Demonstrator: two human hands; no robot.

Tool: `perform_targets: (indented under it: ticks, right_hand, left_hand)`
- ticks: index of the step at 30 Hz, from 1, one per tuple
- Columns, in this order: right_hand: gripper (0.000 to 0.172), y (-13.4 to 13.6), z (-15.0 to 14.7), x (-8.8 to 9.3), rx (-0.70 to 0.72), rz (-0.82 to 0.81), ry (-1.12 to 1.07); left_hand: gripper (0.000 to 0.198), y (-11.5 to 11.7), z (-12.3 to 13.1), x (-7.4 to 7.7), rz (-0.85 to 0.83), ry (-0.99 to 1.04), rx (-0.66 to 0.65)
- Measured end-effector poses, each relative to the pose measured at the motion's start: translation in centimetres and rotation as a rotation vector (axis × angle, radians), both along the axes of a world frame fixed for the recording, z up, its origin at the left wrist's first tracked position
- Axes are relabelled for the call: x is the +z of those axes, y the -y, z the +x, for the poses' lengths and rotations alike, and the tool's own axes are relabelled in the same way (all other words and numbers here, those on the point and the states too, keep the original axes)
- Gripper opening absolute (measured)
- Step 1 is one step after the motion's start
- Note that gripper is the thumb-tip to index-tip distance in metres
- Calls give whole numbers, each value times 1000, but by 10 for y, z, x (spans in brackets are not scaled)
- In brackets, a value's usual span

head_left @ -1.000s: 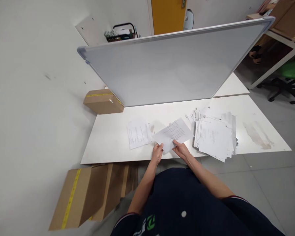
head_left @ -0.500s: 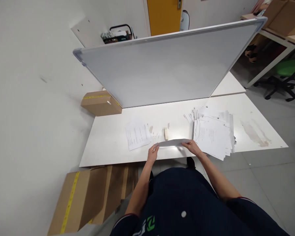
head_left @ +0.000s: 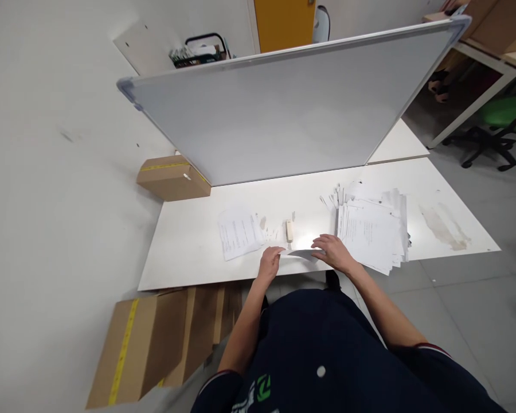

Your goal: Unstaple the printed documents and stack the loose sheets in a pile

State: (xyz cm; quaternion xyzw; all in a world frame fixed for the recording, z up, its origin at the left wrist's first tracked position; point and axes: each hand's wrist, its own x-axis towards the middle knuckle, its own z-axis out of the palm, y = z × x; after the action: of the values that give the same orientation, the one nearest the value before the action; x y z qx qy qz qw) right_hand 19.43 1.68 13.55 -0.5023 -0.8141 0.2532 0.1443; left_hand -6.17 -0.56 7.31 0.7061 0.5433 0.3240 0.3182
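A sheet of paper [head_left: 300,253], seen nearly edge-on, is held over the near edge of the white table [head_left: 184,246]. Its left end is in my left hand [head_left: 270,263], with the fingers closed on it. My right hand [head_left: 332,252] has the right end between thumb and fingers. Beyond the sheet lies a small cream-coloured block [head_left: 289,230]. A few printed pages [head_left: 239,234] rest to the left, and a thick, uneven stack of papers [head_left: 367,232] is just right of my right hand.
A large whiteboard [head_left: 275,109] stands across the table's back. One cardboard box [head_left: 174,179] sits at the table's left end; open cartons [head_left: 141,344] are below on the left. A green chair [head_left: 507,112] is at far right.
The sheet's visible span between my hands has become shorter. My right hand has shifted slightly left, its fingers now raised over the sheet's end. The whole view has moved slightly.
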Motion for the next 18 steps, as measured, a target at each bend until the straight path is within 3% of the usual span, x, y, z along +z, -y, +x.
perform_targets:
  ticks: [2,4,7,11,18]
  right_hand:
    - [22,3,-7,1,-23,-90,-46]
    - [23,7,-10,-6,-151,-255,-152]
    - [24,10,-5,-27,-348,-429,-255]
    - [22,14,6,-62,-463,-603,-316]
    - [18,33,10,-104,-646,-818,-457]
  left_hand:
    - [30,-3,5,7,70,-62,-47]
    - [29,-5,8,12,62,-81,-45]
    - [25,-8,10,11,-105,-59,61]
    - [25,-7,10,-5,-358,-3,186]
    - [28,-1,16,-37,-489,-15,225]
